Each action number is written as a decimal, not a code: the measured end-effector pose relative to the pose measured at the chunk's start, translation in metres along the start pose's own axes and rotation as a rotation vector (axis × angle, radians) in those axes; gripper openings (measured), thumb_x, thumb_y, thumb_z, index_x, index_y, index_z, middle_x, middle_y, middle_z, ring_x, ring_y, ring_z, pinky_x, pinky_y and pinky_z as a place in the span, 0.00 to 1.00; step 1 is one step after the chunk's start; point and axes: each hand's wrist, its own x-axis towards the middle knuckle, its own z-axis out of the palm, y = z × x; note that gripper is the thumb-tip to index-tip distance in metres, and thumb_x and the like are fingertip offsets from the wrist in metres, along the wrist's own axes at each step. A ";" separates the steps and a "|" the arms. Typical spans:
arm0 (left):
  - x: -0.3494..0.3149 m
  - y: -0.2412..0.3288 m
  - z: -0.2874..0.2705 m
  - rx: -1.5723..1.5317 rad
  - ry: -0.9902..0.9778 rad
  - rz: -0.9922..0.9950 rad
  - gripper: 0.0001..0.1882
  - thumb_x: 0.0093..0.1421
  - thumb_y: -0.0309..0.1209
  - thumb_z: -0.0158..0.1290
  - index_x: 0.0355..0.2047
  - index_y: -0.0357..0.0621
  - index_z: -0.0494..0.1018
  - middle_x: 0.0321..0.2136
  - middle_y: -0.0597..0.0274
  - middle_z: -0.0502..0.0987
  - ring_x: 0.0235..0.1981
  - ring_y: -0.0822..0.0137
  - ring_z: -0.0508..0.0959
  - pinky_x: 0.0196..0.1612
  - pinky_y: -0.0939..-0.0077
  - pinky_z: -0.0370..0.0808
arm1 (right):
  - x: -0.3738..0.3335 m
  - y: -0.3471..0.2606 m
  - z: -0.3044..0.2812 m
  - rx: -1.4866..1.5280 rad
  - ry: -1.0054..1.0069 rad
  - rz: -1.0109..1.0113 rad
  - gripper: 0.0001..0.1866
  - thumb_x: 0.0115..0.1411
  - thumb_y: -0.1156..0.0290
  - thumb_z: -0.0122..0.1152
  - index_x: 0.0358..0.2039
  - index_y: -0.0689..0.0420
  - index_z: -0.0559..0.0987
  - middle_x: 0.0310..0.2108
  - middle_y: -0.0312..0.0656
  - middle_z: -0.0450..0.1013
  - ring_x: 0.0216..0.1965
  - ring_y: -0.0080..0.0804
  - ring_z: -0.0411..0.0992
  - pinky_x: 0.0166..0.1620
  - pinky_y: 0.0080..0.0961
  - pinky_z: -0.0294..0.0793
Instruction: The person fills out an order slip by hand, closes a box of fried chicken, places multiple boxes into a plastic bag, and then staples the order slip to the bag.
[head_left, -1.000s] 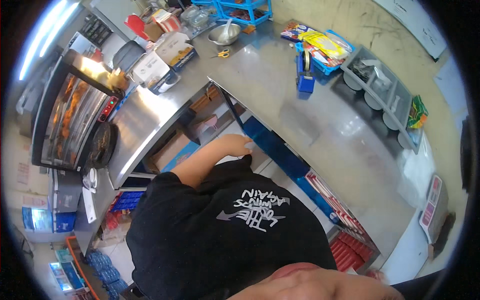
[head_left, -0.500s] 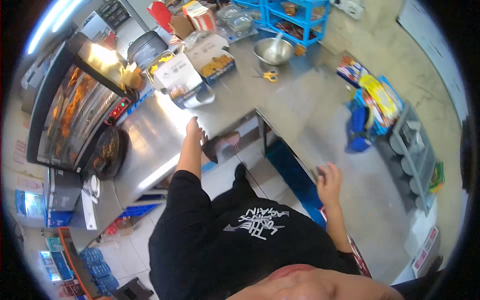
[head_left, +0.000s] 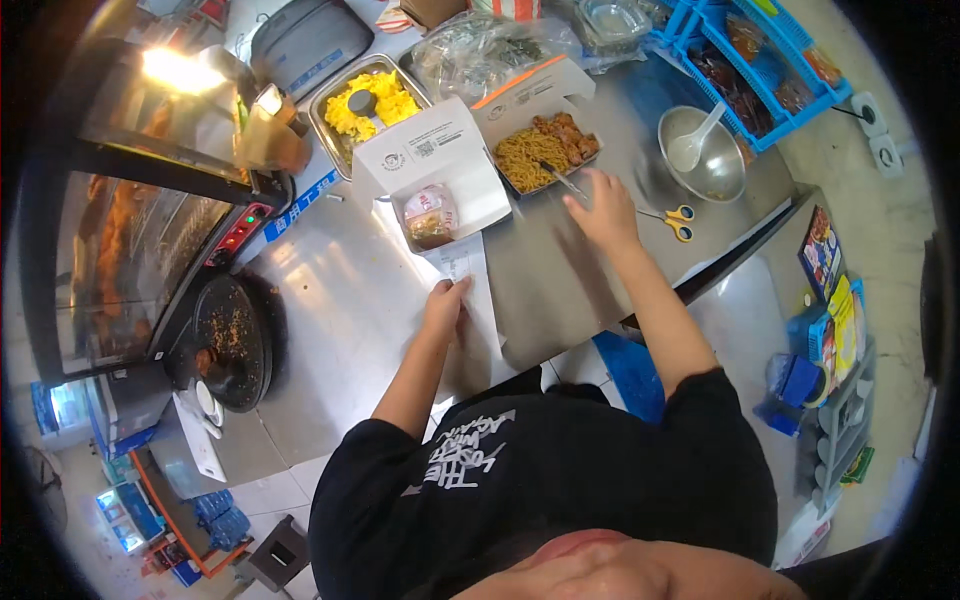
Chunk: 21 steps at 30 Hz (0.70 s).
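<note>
My left hand (head_left: 445,303) is at the counter's edge, its curled fingers closed on the side of a white printed flap (head_left: 462,262) below an opened white takeaway box (head_left: 425,150). A round wrapped item (head_left: 430,212) sits in that box. Right beside it, another opened box (head_left: 528,95) holds yellow noodles (head_left: 525,160) and browned meat pieces (head_left: 565,138). My right hand (head_left: 608,212) is at its near corner, thumb and fingers around the end of a thin metal utensil (head_left: 562,178) whose dark tip points into the noodles. The utensil's exact kind is unclear.
Yellow-handled scissors (head_left: 681,222) lie right of my right hand, below a metal bowl (head_left: 722,165) with a white spoon. A metal tray (head_left: 318,105) of yellow food stands behind the boxes. A lit glass display case (head_left: 150,235) and a dark round pan (head_left: 235,345) stand left.
My body and view have turned toward the boxes. My right hand has moved from the right-hand counter to the noodle box; my left hand now grips the white flap.
</note>
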 end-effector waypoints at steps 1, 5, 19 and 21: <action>-0.004 0.005 0.002 0.012 0.023 0.005 0.17 0.51 0.36 0.53 0.36 0.37 0.64 0.25 0.60 0.70 0.20 0.72 0.70 0.21 0.81 0.67 | 0.011 0.011 0.012 -0.026 -0.185 0.146 0.12 0.49 0.70 0.52 0.35 0.56 0.72 0.36 0.48 0.70 0.39 0.48 0.66 0.42 0.39 0.65; -0.016 0.007 -0.015 0.038 0.115 0.098 0.20 0.53 0.35 0.51 0.40 0.34 0.61 0.27 0.58 0.71 0.20 0.73 0.70 0.21 0.81 0.67 | 0.003 0.041 -0.001 0.093 -0.379 0.241 0.12 0.51 0.70 0.51 0.36 0.57 0.73 0.28 0.49 0.72 0.32 0.48 0.70 0.37 0.37 0.68; -0.012 0.011 -0.044 0.156 0.327 -0.009 0.18 0.53 0.31 0.48 0.43 0.36 0.64 0.28 0.57 0.73 0.25 0.72 0.71 0.30 0.83 0.69 | 0.071 0.047 -0.081 0.645 -0.885 0.493 0.08 0.57 0.67 0.48 0.32 0.57 0.72 0.18 0.33 0.67 0.19 0.17 0.64 0.23 0.15 0.63; -0.013 -0.004 -0.053 0.043 0.427 -0.034 0.15 0.54 0.30 0.47 0.41 0.35 0.65 0.28 0.57 0.72 0.25 0.72 0.72 0.29 0.82 0.69 | 0.069 0.050 -0.125 0.728 -0.230 0.381 0.11 0.59 0.66 0.45 0.35 0.61 0.70 0.22 0.36 0.66 0.24 0.21 0.65 0.29 0.19 0.66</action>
